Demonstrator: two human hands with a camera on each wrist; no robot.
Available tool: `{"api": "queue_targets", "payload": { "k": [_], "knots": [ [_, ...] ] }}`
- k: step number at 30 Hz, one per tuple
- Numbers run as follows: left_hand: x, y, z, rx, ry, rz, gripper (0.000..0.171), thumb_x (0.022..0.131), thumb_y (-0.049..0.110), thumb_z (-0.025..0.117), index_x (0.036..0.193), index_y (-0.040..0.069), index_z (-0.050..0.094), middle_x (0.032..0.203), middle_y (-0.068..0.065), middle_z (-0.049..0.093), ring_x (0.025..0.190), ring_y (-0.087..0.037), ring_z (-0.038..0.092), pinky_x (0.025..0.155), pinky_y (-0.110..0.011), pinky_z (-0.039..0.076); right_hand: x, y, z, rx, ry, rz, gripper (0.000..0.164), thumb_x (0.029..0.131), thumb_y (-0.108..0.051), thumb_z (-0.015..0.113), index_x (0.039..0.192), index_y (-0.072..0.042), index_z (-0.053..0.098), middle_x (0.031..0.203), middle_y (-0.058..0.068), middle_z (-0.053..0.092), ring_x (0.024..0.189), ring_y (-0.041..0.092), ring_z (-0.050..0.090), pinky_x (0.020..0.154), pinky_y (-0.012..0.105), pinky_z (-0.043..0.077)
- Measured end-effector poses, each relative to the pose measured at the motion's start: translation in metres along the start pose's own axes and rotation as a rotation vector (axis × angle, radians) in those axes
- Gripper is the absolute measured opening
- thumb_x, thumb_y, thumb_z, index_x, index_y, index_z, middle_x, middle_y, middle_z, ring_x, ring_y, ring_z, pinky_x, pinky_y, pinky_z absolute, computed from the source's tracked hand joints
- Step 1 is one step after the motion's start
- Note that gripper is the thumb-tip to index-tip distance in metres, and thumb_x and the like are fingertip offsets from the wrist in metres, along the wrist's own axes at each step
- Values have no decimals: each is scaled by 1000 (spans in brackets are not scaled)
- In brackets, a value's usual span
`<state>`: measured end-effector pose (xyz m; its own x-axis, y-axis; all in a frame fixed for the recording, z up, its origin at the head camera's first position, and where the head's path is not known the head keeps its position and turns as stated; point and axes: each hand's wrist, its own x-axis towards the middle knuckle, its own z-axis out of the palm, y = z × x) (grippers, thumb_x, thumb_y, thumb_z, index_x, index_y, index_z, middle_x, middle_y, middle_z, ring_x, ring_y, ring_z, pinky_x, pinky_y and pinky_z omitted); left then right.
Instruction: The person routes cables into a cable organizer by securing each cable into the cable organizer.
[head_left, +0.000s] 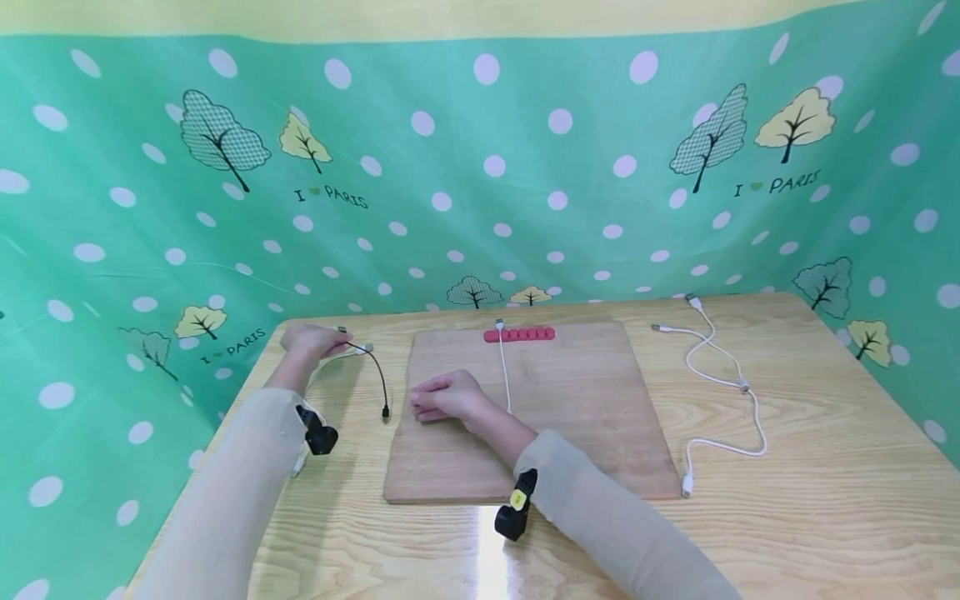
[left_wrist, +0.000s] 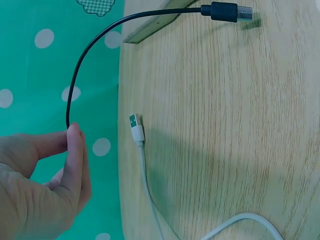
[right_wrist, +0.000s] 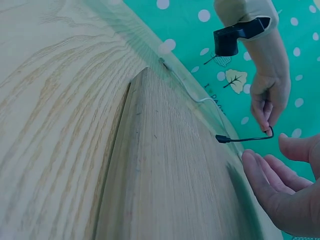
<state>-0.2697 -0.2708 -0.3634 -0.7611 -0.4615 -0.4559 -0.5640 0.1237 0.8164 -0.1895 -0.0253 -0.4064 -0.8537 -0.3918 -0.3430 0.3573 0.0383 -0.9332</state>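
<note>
At the left back of the table, my left hand (head_left: 309, 337) pinches a short black USB cable (left_wrist: 82, 60) between thumb and fingers. The cable arches from the fingertips, and its black connector (left_wrist: 224, 12) with a metal tip hangs at the free end. Its other end, by the hand, is partly hidden in the head view. Over the left part of the wooden board (head_left: 585, 417), my right hand (head_left: 452, 396) holds nothing. Thumb and fingers of that hand stand apart in the right wrist view. A white USB cable (left_wrist: 143, 162) lies on the table beneath the left hand.
A red cable holder (head_left: 540, 333) sits at the board's back edge, with a white cable (head_left: 504, 362) running from it toward the front. Right of the board lies a branching white cable (head_left: 759, 421). A green dotted curtain (head_left: 525, 167) hangs behind the table.
</note>
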Motion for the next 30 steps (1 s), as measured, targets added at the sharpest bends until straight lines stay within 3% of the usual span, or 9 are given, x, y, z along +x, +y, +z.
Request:
{"api": "queue_targets", "payload": {
  "k": [9, 19, 26, 30],
  "knots": [
    [-10, 2, 4, -35, -33, 16, 70, 84, 7, 70, 140, -8, 30, 53, 7, 57, 47, 1, 62, 68, -10, 57, 5, 2, 5, 9, -3, -23, 28, 87, -6, 67, 112, 8, 64, 107, 27, 70, 95, 32, 72, 82, 31, 61],
    [-16, 2, 2, -33, -21, 13, 65, 84, 7, 70, 137, -7, 34, 55, 6, 57, 48, 1, 63, 68, -12, 58, 12, 6, 13, 51, -78, -47, 38, 91, -8, 64, 123, 9, 58, 119, 27, 65, 111, 35, 66, 93, 32, 57],
    [-16, 2, 6, -74, -18, 21, 45, 82, 3, 72, 120, -4, 47, 56, 4, 59, 50, -1, 65, 77, -16, 59, 13, 6, 18, 51, -111, -47, 39, 94, -9, 59, 129, 8, 54, 127, 25, 61, 119, 34, 61, 99, 32, 54],
    [-15, 2, 8, -55, -17, 21, 54, 83, 5, 71, 127, -5, 43, 58, 5, 58, 50, 0, 64, 76, -14, 58, 12, 6, 20, 51, -117, -46, 40, 95, -10, 58, 130, 7, 53, 127, 25, 61, 120, 34, 60, 100, 32, 53]
  ]
}}
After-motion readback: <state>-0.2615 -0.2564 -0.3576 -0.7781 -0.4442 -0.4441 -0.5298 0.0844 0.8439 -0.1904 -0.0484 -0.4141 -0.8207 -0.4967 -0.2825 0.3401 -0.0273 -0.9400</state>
